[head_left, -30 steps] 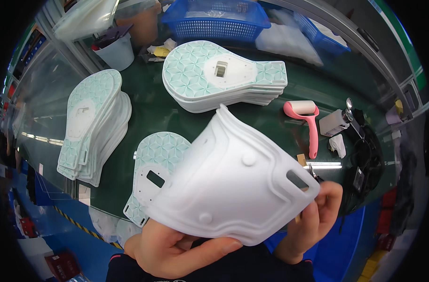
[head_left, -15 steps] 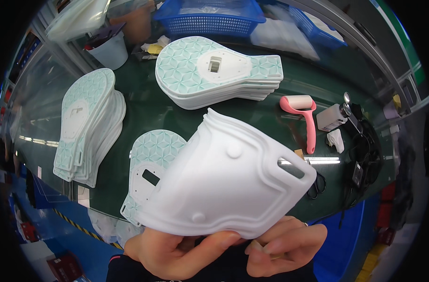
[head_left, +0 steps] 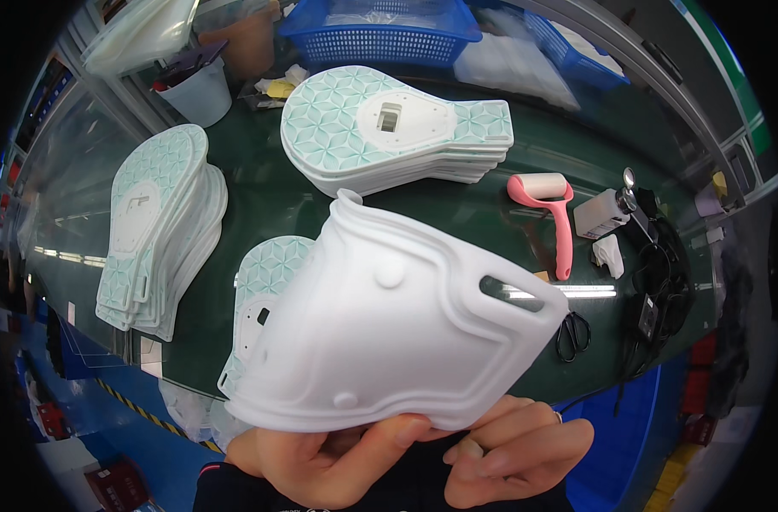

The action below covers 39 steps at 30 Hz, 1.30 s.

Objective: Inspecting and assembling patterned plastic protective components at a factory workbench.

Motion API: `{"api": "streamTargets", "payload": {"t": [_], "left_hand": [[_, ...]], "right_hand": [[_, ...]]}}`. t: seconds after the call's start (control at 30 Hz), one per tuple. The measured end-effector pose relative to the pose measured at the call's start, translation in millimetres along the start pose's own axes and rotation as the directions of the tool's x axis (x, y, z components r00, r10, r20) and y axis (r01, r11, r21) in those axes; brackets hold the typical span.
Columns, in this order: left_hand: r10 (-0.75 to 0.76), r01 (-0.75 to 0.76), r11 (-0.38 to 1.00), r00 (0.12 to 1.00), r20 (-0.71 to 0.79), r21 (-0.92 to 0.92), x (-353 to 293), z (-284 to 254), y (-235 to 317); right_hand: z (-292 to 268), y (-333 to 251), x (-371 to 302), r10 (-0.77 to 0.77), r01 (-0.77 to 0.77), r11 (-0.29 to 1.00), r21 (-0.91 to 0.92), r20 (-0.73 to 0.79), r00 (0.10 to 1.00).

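Observation:
A white moulded plastic panel point(head_left: 380, 333) stands tilted in front of me, its plain side with raised ridges, round bosses and a slotted corner towards me. My left hand point(head_left: 329, 465) grips its lower edge, thumb on the near face and the other fingers hidden behind. Close to the lower right edge is my right hand point(head_left: 521, 452), fingers curled and pressed together at the tips. Whether anything small is pinched there cannot be made out. Behind the panel, a green-patterned white panel point(head_left: 274, 269) lies on the table, partly covered from view.
Stacks of patterned panels stand at the left point(head_left: 163, 222) and far middle point(head_left: 346, 119) of the dark green table point(head_left: 261, 205). To the right lie a pink-handled roller point(head_left: 562, 230), a white bottle point(head_left: 600, 215), scissors point(head_left: 574, 335) and black cables point(head_left: 662, 282). A blue basket point(head_left: 380, 38) is at the back.
The white panel has shifted a little left and tilted, hiding more of the patterned panel behind it and uncovering the scissors. Both hands stay almost in place.

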<state>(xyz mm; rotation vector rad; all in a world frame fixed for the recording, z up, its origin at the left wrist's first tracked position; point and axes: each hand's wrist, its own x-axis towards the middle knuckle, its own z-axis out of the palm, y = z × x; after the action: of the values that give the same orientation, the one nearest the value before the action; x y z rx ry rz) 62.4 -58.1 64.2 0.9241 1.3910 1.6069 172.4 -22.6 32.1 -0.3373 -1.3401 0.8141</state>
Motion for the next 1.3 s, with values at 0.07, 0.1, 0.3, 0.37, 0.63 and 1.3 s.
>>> {"api": "streamTargets", "payload": {"t": [0.07, 0.1, 0.3, 0.37, 0.63, 1.3], "left_hand": [[-0.029, 0.029, 1.000, 1.000, -0.013, -0.007, -0.3, -0.1, 1.1], [-0.047, 0.047, 0.999, 0.999, 0.011, -0.006, 0.4, -0.3, 1.3], [0.032, -0.032, 0.999, 0.999, 0.041, 0.006, 0.6, -0.4, -4.7], [0.046, -0.046, 0.999, 0.998, 0.035, 0.005, -0.7, 0.0, -5.2], [0.036, -0.040, 0.997, 0.997, -0.061, -0.068, -2.2, 6.1, -7.1], [0.024, -0.028, 0.997, 0.997, -0.067, -0.065, -0.3, 10.3, -9.7]], "right_hand": [[-6.6, -2.5, 1.5, 0.023, -0.019, 0.999, -0.038, 0.090, 0.996], [-8.8, -6.0, 4.7, 0.039, -0.030, 0.997, -0.067, 0.136, 0.990], [-8.1, -4.4, 5.8, 0.015, 0.036, 0.973, -0.228, 0.220, 0.975], [-7.6, -4.2, 5.4, -0.004, 0.087, 0.952, -0.293, 0.274, 0.962], [-6.5, -5.3, 7.9, -0.007, 0.035, 0.990, -0.139, 0.199, 0.980], [-10.0, -5.8, 6.0, 0.033, -0.008, 0.989, -0.148, 0.169, 0.985]]}}
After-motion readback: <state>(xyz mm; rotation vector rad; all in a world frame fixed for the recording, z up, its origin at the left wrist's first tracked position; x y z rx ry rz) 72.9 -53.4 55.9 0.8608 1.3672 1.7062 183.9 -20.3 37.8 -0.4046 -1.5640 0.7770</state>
